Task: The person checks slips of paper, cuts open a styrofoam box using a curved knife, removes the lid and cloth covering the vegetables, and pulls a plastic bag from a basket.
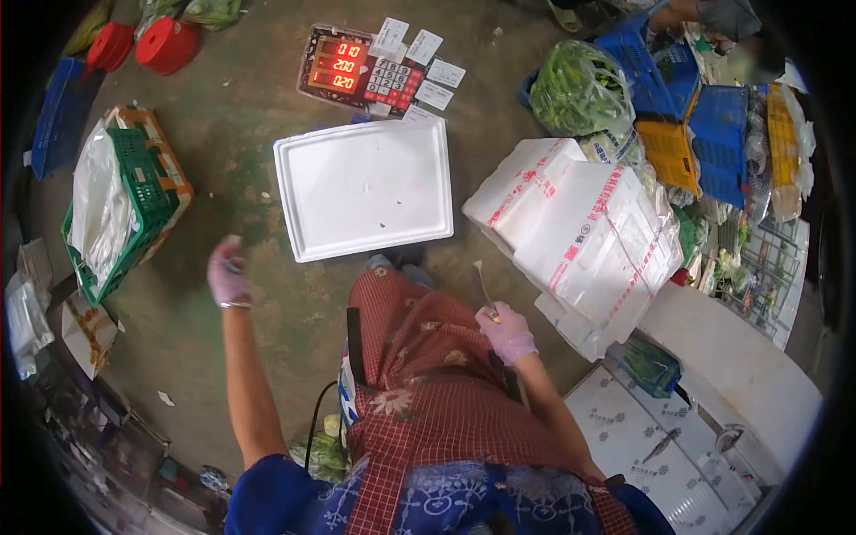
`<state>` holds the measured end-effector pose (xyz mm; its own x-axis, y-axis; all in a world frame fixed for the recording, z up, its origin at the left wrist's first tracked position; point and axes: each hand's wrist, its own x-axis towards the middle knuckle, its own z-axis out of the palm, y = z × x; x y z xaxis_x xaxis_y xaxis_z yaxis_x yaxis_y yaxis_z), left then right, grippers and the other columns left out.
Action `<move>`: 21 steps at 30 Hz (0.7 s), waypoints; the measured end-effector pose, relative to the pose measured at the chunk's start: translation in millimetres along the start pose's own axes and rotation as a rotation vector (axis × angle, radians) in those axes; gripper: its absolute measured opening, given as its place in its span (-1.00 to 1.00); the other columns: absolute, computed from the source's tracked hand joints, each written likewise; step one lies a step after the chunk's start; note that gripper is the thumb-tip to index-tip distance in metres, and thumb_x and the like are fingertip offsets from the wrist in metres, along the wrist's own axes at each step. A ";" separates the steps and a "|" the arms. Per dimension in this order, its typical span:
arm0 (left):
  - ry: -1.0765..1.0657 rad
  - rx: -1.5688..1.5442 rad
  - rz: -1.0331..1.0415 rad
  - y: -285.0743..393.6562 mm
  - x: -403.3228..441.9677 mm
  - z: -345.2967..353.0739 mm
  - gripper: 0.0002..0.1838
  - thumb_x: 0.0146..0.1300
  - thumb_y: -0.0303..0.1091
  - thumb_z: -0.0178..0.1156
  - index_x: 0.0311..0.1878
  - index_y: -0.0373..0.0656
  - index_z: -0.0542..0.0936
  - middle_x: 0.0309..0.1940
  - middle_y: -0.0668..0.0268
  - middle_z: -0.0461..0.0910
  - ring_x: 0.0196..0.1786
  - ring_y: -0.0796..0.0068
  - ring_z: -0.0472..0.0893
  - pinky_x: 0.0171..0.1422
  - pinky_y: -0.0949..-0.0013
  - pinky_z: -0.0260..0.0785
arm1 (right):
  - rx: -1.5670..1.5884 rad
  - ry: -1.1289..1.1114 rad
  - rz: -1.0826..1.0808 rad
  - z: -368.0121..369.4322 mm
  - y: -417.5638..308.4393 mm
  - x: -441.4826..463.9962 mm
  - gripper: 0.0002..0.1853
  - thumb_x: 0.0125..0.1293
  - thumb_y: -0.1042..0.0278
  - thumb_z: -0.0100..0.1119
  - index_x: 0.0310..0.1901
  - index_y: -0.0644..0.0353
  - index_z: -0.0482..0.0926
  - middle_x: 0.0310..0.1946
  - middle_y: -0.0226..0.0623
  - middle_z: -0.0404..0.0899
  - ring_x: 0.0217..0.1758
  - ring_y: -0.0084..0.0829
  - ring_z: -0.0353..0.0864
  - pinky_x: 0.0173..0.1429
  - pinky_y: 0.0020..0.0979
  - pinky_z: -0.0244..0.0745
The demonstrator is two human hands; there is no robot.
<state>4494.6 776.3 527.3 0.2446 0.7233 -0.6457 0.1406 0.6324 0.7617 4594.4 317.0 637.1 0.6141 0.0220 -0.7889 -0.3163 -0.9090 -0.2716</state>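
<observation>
My right hand, in a thin pinkish glove, is closed around the handle of a small knife, its narrow blade pointing up and away from me. My left hand, gloved the same way, is held out over the floor to the left. Its fingers look loosely bent and apart, with no object visible in them. Between and beyond my hands lies a white foam tray with a few dark specks on it. Just behind the tray stands a digital scale with lit red numbers and paper tags along its right side.
At left stands a green crate lined with white plastic. Stacked white foam boxes with red print are on the right, near bagged leafy greens and blue crates. Red round containers sit at far left. Another person's arm shows top right.
</observation>
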 end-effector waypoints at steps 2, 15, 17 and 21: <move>0.011 0.093 0.256 28.6 44.2 -27.7 -0.69 0.09 -0.53 -0.16 -0.15 -0.24 0.52 -0.22 0.33 0.53 -0.51 0.75 0.30 -0.47 0.75 0.14 | -0.012 -0.006 -0.011 -2.3 0.0 0.3 -0.64 0.12 0.04 0.05 -0.28 0.22 0.45 -0.31 -0.03 0.50 -0.22 0.02 0.47 -0.15 -0.13 0.37; -0.457 0.387 -0.301 -90.2 -74.2 32.6 -0.79 0.03 -0.50 -0.17 -0.53 -0.22 0.50 -0.68 0.35 0.36 -0.65 0.60 0.27 -0.57 0.51 0.17 | 0.019 -0.008 0.004 2.3 3.6 3.9 -0.67 0.11 0.07 0.06 -0.29 0.20 0.46 -0.31 -0.06 0.50 -0.21 0.00 0.48 -0.12 -0.13 0.36; -0.609 0.497 -0.319 -129.8 -109.9 32.6 -0.74 0.01 -0.51 -0.18 -0.46 -0.23 0.56 -0.68 0.44 0.35 -0.69 0.64 0.21 -0.64 0.54 0.08 | 0.026 -0.008 0.003 4.3 0.6 2.3 -0.68 0.10 0.08 0.07 -0.29 0.19 0.46 -0.31 -0.07 0.50 -0.21 -0.01 0.48 -0.12 -0.13 0.37; -0.674 0.417 -0.414 -130.8 -124.7 36.5 -0.74 0.01 -0.51 -0.15 -0.39 -0.23 0.58 -0.68 0.46 0.35 -0.63 0.66 0.23 -0.59 0.57 0.08 | 0.007 -0.007 -0.008 2.8 -3.3 -1.3 -0.69 0.09 0.08 0.08 -0.30 0.17 0.47 -0.30 -0.08 0.51 -0.21 -0.02 0.48 -0.12 -0.14 0.37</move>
<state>4480.7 593.3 510.1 0.5905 0.0602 -0.8048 0.6476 0.5597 0.5170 4592.6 321.2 637.5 0.6115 0.0324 -0.7906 -0.3167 -0.9056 -0.2821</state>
